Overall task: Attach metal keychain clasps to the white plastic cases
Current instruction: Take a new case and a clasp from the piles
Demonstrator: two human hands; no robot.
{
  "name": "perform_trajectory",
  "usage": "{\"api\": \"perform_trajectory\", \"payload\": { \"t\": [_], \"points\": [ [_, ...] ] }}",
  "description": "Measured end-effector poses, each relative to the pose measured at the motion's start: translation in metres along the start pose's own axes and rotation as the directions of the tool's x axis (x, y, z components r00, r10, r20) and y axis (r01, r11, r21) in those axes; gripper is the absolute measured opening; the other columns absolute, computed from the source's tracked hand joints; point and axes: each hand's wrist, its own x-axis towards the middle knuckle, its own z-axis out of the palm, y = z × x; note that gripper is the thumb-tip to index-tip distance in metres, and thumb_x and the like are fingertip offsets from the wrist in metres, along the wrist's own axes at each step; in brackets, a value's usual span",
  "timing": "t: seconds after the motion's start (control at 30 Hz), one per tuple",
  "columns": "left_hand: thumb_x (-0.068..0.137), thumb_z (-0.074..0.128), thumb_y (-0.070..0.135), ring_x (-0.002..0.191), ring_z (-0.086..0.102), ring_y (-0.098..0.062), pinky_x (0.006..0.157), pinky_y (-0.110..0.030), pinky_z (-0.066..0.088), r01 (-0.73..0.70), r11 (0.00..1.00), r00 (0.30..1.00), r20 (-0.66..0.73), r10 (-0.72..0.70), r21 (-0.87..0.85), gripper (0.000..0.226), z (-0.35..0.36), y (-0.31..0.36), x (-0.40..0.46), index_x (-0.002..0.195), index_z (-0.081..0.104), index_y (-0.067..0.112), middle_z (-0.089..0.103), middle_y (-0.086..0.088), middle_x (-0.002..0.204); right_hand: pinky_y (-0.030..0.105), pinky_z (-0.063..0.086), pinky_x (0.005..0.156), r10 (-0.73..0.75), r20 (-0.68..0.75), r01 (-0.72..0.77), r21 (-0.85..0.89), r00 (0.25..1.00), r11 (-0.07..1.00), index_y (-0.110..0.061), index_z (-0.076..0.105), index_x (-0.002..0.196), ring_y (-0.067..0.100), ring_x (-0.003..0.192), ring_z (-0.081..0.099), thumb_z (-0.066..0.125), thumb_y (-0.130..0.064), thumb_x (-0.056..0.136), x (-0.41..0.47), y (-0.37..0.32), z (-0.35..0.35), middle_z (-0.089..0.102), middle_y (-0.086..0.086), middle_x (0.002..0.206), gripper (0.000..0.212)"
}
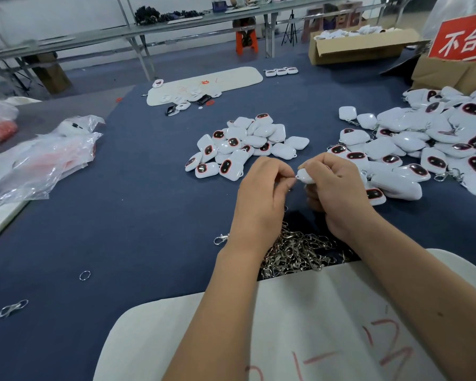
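White case [305, 177] mostly hidden in right hand [333, 185], left hand [267, 185] pinching unclear clasp

Glossy white plastic cases [248, 144] with black oval windows rimmed red. Silver metal clasps [294, 251] piled on dark navy table cloth [121, 215]. Off-white board [300, 325] with pink scribbles. Red sign [462, 37], white characters. Brown cardboard box [360, 48].

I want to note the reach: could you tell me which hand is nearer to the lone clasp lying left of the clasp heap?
Left. The left hand is raised just above and right of the lone clasp; the right hand holds a white case farther right.
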Motion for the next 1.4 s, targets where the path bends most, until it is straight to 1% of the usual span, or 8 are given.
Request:
{"api": "perform_trajectory", "payload": {
  "t": [0.17, 0.3, 0.47, 0.73, 1.03, 1.27, 1.33, 1.4],
  "points": [
    [0.090, 0.066, 0.000, 0.093, 0.064, -0.012, 0.081, -0.034, 0.054, -0.028, 0.999, 0.999, -0.019, 0.027, -0.043, 0.016, -0.001, -0.002, 0.000, 0.097, 0.068, 0.014, 0.067, 0.006, 0.097, 0.018, 0.023, 0.040, 0.043, 0.075, -0.052, 0.127, 0.996, 0.991, -0.009, 0.060, 0.085, 0.009, 0.044, 0.025, 0.055, -0.011, 0.090, -0.001, -0.002, 0.000, 0.032, -0.006, 0.050, 0.007],
    [0.090, 0.066, 0.000, 0.085, 0.064, -0.012, 0.077, -0.034, 0.054, -0.060, 0.997, 0.997, -0.043, 0.058, -0.037, 0.013, -0.002, -0.003, 0.000, 0.091, 0.069, 0.013, 0.067, 0.006, 0.087, 0.018, 0.021, 0.041, 0.050, 0.090, -0.061, 0.126, 0.995, 0.990, -0.013, 0.059, 0.077, 0.010, 0.045, 0.023, 0.052, -0.008, 0.098, -0.002, -0.003, 0.000, 0.030, -0.004, 0.051, 0.023],
    [0.091, 0.067, 0.003, 0.082, 0.065, -0.013, 0.074, -0.036, 0.054, -0.074, 0.997, 0.994, -0.088, 0.070, -0.032, 0.013, -0.002, -0.001, 0.000, 0.089, 0.070, 0.015, 0.068, 0.011, 0.083, 0.019, 0.020, 0.041, 0.054, 0.108, -0.067, 0.123, 0.993, 0.990, -0.012, 0.060, 0.076, 0.010, 0.045, 0.022, 0.051, -0.009, 0.099, -0.003, -0.004, 0.001, 0.031, -0.004, 0.051, 0.025],
    [0.089, 0.071, 0.007, 0.082, 0.069, -0.012, 0.074, -0.026, 0.057, -0.032, 0.994, 0.990, -0.142, 0.017, -0.105, 0.018, -0.002, -0.001, 0.000, 0.090, 0.072, 0.025, 0.071, 0.014, 0.084, 0.020, 0.018, 0.043, 0.053, 0.115, -0.066, 0.107, 0.992, 0.992, -0.009, 0.058, 0.082, 0.011, 0.047, 0.022, 0.049, -0.008, 0.102, -0.005, -0.005, 0.001, 0.030, -0.004, 0.050, 0.022],
    [0.085, 0.066, -0.001, 0.073, 0.063, -0.016, 0.068, -0.039, 0.052, 0.018, 1.000, 0.996, -0.091, -0.015, 0.024, 0.017, -0.003, -0.001, -0.002, 0.081, 0.072, 0.014, 0.070, 0.007, 0.076, 0.018, 0.024, 0.040, 0.023, 0.087, -0.028, 0.059, 0.996, 0.998, -0.009, 0.060, 0.083, 0.010, 0.043, 0.028, 0.052, -0.013, 0.105, -0.006, -0.001, 0.001, 0.038, -0.003, 0.051, 0.023],
    [0.086, 0.060, -0.006, 0.074, 0.055, -0.017, 0.069, -0.043, 0.047, -0.024, 0.978, 0.999, 0.033, 0.018, 0.206, 0.021, -0.004, 0.001, 0.000, 0.081, 0.070, 0.012, 0.064, 0.002, 0.075, 0.024, 0.037, 0.036, -0.060, -0.013, 0.058, -0.110, 0.998, 0.992, -0.005, 0.061, 0.086, 0.012, 0.042, 0.040, 0.058, -0.019, 0.098, -0.005, 0.007, 0.001, 0.049, 0.000, 0.054, 0.019],
    [0.088, 0.063, -0.005, 0.077, 0.059, -0.017, 0.072, -0.041, 0.050, -0.003, 0.988, 1.000, 0.012, 0.001, 0.156, 0.019, -0.003, 0.003, -0.001, 0.084, 0.072, 0.011, 0.067, 0.002, 0.078, 0.025, 0.039, 0.037, -0.062, -0.017, 0.060, -0.085, 0.998, 0.995, -0.006, 0.061, 0.087, 0.013, 0.042, 0.040, 0.058, -0.023, 0.100, -0.005, 0.007, 0.001, 0.049, -0.001, 0.053, 0.022],
    [0.089, 0.068, -0.001, 0.082, 0.065, -0.014, 0.075, -0.031, 0.054, 0.081, 0.997, 0.996, -0.038, -0.081, -0.004, 0.015, -0.002, 0.007, -0.002, 0.089, 0.074, 0.012, 0.071, 0.004, 0.085, 0.025, 0.037, 0.037, -0.042, 0.005, 0.042, 0.009, 0.999, 0.999, -0.009, 0.061, 0.086, 0.012, 0.040, 0.038, 0.058, -0.025, 0.103, -0.003, 0.006, 0.001, 0.046, -0.004, 0.051, 0.023]
  ]
}}
